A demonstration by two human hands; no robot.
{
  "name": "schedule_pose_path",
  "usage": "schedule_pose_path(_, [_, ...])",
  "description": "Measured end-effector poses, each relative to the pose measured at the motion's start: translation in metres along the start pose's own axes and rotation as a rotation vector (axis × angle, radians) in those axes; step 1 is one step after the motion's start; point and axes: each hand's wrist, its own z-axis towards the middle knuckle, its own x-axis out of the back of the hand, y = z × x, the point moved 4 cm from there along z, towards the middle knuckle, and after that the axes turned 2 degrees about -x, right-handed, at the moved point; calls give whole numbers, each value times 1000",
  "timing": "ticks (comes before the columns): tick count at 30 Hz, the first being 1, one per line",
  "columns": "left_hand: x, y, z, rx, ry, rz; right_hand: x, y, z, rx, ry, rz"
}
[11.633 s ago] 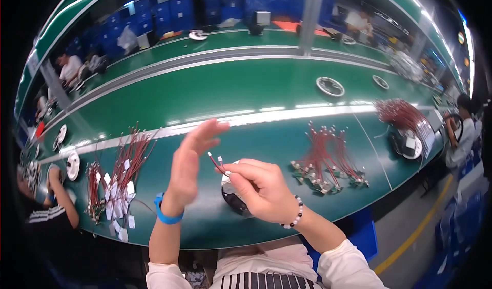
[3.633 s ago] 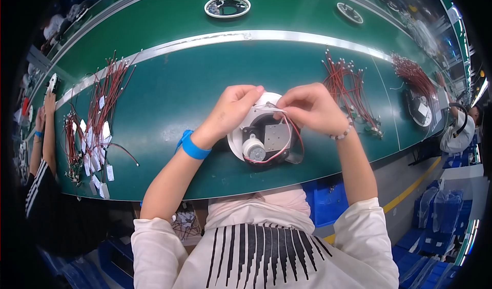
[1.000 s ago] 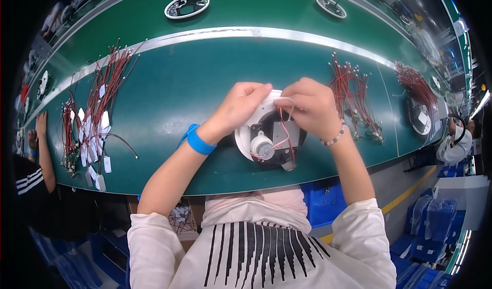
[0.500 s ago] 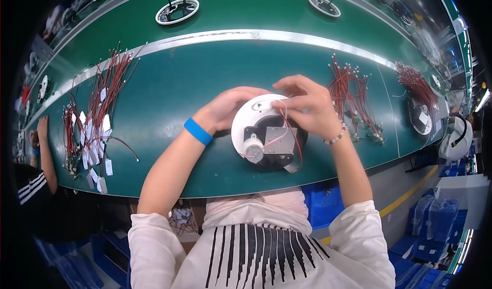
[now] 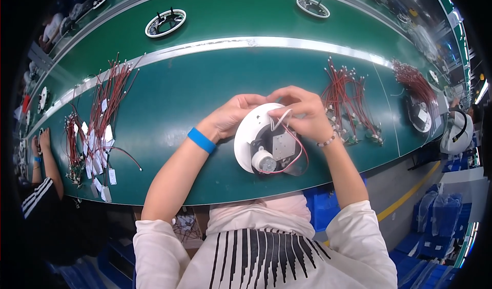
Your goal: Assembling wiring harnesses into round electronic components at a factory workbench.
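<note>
A round white housing (image 5: 244, 144) with a black inner part is held tilted over the bench in front of me. A silvery cylindrical motor (image 5: 264, 161) and a square metal plate (image 5: 283, 144) sit on it, with red and white wires (image 5: 303, 153) curving along the right side. My left hand (image 5: 231, 116) grips the housing's far left rim, its fingertips hidden behind it. My right hand (image 5: 308, 116) pinches a small white loop-shaped piece (image 5: 280, 120) above the housing; its exact kind is not clear.
Bundles of red wires with white tags (image 5: 97, 140) lie left, and more red wires (image 5: 349, 102) lie right. At far right are another wire bundle (image 5: 414, 81) and a round unit (image 5: 419, 116). Two ring-shaped parts (image 5: 165, 23) rest beyond the metal strip. A co-worker's hands (image 5: 43, 143) are far left.
The housing has tilted, and its motor shows farther right. My right hand has lifted the white piece off the housing's face. Beyond the strip, the ring-shaped parts have shifted left in view.
</note>
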Motion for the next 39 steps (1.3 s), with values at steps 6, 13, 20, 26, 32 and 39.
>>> schedule_pose_path(6, [-10, 9, -5, -40, 101, 230, -7, 16, -5, -422, 71, 554])
schedule_pose_path(13, [35, 72, -35, -203, 455, 823, -6, 31, -7, -494, -174, 717])
schedule_pose_path(20, [47, 103, -52, -456, 796, 1279, -2, 30, -10, -489, -130, 755])
schedule_pose_path(26, [-26, 76, -29, -828, 546, 1429, -5, 32, -12, -478, -116, 724])
schedule_pose_path(32, [-37, 31, -14, -338, 195, 915, -4, 31, -14, -496, -87, 704])
schedule_pose_path(39, [-35, 32, -18, -235, 273, 972, -1, 31, -12, -497, -31, 543])
